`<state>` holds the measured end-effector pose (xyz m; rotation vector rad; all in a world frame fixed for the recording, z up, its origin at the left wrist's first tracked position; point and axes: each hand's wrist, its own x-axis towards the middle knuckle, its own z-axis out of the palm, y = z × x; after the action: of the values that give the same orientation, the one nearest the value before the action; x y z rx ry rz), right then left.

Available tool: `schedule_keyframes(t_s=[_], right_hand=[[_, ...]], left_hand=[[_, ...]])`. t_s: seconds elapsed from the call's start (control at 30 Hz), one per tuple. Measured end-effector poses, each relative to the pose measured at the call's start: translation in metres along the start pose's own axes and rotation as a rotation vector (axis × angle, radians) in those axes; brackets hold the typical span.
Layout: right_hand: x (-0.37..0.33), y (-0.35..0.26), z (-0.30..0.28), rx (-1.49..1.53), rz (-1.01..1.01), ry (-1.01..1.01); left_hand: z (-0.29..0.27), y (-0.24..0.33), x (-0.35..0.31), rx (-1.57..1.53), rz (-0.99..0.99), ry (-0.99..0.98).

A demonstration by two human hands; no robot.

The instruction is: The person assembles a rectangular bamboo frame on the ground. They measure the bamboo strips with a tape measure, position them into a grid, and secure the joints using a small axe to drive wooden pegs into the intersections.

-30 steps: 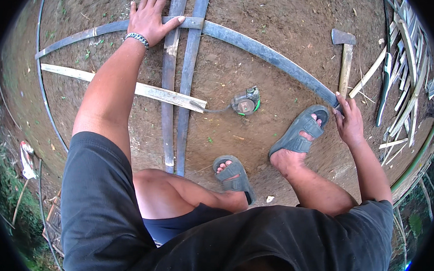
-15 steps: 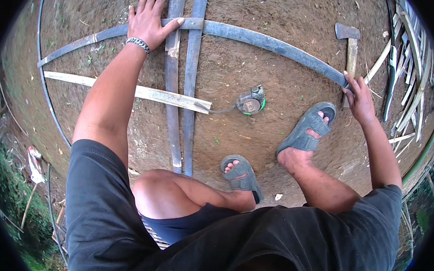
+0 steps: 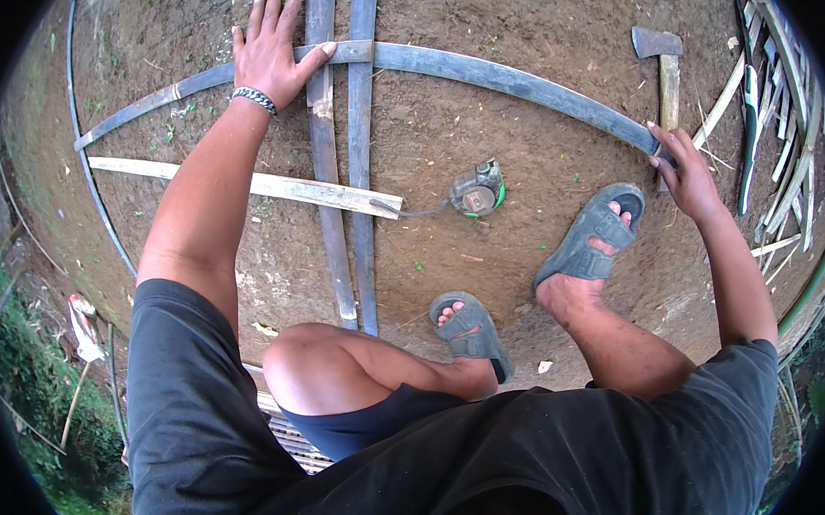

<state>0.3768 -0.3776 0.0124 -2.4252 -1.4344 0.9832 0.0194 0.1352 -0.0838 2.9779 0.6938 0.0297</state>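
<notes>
Well to the left of the left fingers, and nearer to the body, there is a white and red packet. The long grey strip begins to the left of the left hand, passes under its palm and goes in a curve until the right fingers. The four left fingers are spread wide and point away from the body; the thumb is stretched to the right and lies along this strip. Just to the right of this palm, two lengthwise strips lie side by side, and the long strip crosses them near the thumb tip. Below the left fingers, on the body side, a pale wooden strip also crosses these two. Its right end is near a tape measure with green edge, which rests between the two hands, apart from both.

The sandals are on the body side, to the left of the right fingers. The right hand holds the right end of the long strip between narrow fingers and thumb. Just beyond these fingers is an axe; its handle reaches beside them. Farther right come a long dark tool and a heap of split strips.
</notes>
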Motion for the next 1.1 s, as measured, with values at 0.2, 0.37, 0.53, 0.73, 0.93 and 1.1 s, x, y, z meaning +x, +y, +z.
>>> schedule_keyframes(t_s=[0.2,0.37,0.53,0.73,0.93,1.1], right_hand=[[0.007,0.005,0.007,-0.081,-0.024,0.096],[0.011,0.003,0.011,-0.115,0.018,0.11],[0.013,0.002,0.01,-0.464,-0.062,0.172],[0.035,-0.029,0.028,-0.513,-0.028,0.309],[0.077,-0.097,0.045,-0.367,-0.178,0.378],[0.09,-0.044,0.041,-0.239,0.095,0.583]], left_hand=[[-0.001,0.002,0.001,0.019,0.003,-0.019],[0.0,-0.001,0.001,0.0,0.012,-0.001],[-0.001,0.0,-0.001,-0.002,0.001,-0.011],[-0.003,-0.002,0.001,0.001,0.024,0.002],[-0.041,0.021,0.006,-0.051,-0.114,-0.21],[-0.04,0.021,0.007,-0.035,-0.126,-0.216]])
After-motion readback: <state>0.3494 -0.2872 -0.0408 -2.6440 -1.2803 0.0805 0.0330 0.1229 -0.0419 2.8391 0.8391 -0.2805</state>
